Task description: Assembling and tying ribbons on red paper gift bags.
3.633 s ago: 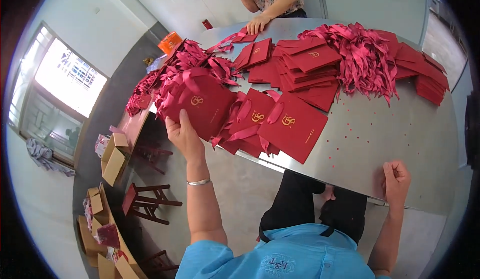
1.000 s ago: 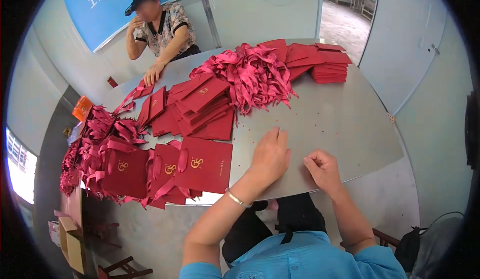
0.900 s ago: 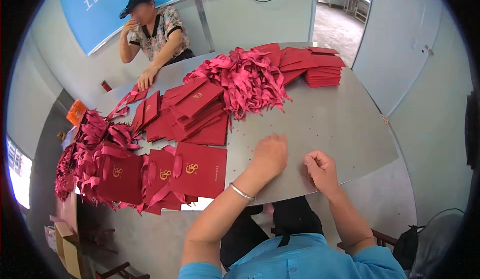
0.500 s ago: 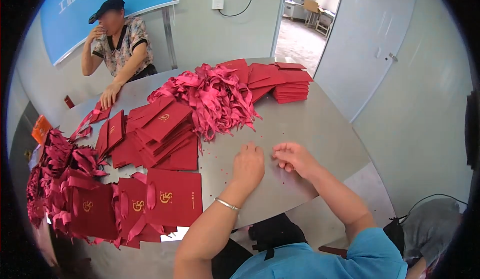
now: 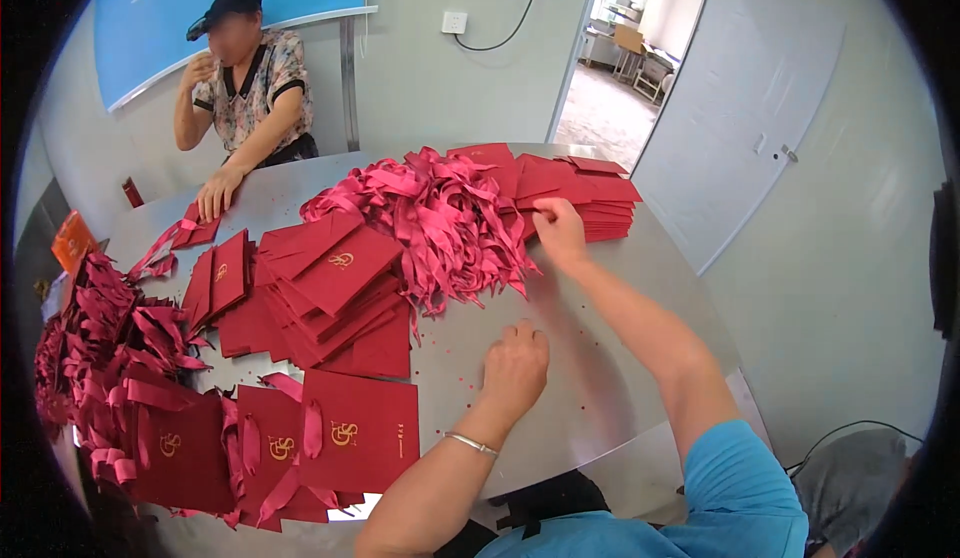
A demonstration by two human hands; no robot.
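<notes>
A big grey tabletop (image 5: 620, 378) fills most of the view. Across it, at the far left edge, sits another person (image 5: 245, 78) with one hand flat on the tabletop and one by the face.

A long heap of red folders with ribbons (image 5: 150, 398) runs down the left side. Next comes a fanned pile of flat red folders (image 5: 330, 293) in the middle. Behind it lies a tangled heap of red ribbons (image 5: 440, 213). At the far end is a neat stack of red folders (image 5: 590, 193).

The right hand (image 5: 558, 233) is stretched out to where the ribbons meet the neat stack. Its fingers are bent and rest on the edge of the stack, but it is not clear if they have hold of a folder or a ribbon. The left hand (image 5: 512, 363) lies palm down on the bare tabletop, fingers loosely curled, holding nothing.

What could go wrong: the ribbons are all knotted up, so a pull on one could drag others along and mess up the heap. A tug at the neat stack could slide the top folders off. Small red bits (image 5: 470, 383) dot the tabletop near the left hand, and a sleeve could sweep them off.
</notes>
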